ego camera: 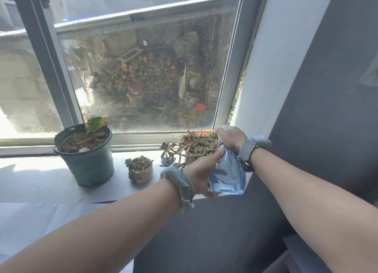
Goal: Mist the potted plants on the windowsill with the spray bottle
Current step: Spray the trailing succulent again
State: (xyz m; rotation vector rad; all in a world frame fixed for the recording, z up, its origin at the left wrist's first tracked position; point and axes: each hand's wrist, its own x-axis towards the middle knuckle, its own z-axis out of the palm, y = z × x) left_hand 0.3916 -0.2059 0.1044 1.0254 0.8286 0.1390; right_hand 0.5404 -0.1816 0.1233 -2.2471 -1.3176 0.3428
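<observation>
A clear blue spray bottle (229, 172) stands at the right end of the white windowsill (41, 180). My left hand (202, 170) wraps around its body from the left. My right hand (231, 137) covers the bottle's top, so the spray head is hidden. Three potted plants stand on the sill: a large green plastic pot (88, 158) with soil and one leaf at the left, a small ceramic pot (141, 168) with a succulent in the middle, and an orange pot (196, 144) of trailing stems right behind my hands.
The window pane (143, 72) rises directly behind the pots, its white frame (227, 72) at the right. A white wall reveal (276, 68) and a dark grey wall (337, 88) close in on the right. Both wrists wear grey bands.
</observation>
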